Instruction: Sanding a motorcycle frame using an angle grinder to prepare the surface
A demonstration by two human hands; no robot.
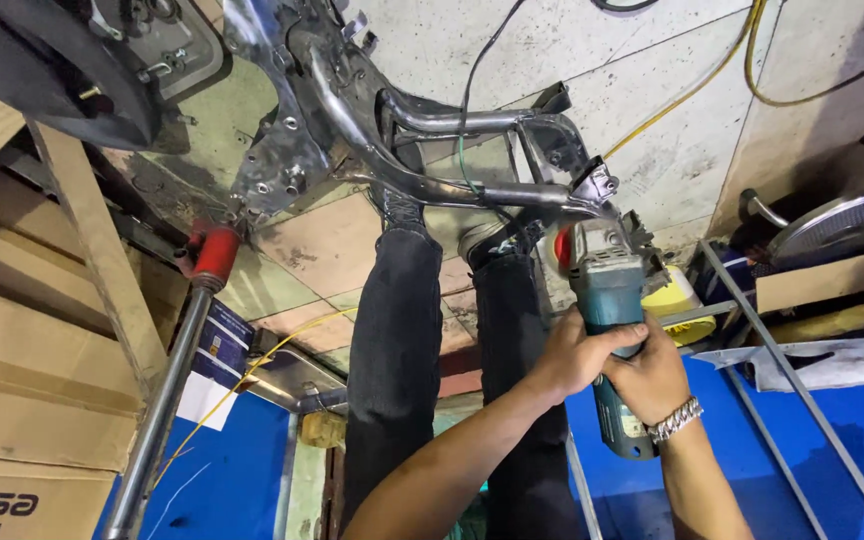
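Both my hands grip the teal body of an angle grinder point(607, 290) in front of my legs in black trousers point(397, 340). My left hand point(577, 355) wraps the body from the left. My right hand point(652, 380), with a metal watch on its wrist, holds it from the right and lower down. The grinder's head points away from me, right at the end bracket of a bare grey metal motorcycle frame point(422, 150). The frame lies on the tiled floor point(652, 130) beyond my feet.
Cardboard boxes point(22, 380) and a wooden slat stand at the left. A metal tube with a red fitting point(207, 255) leans beside them. Yellow cables point(692, 90) cross the floor. At the right are thin metal rods point(772, 350), a round metal disc point(842, 225) and a yellow container point(677, 300).
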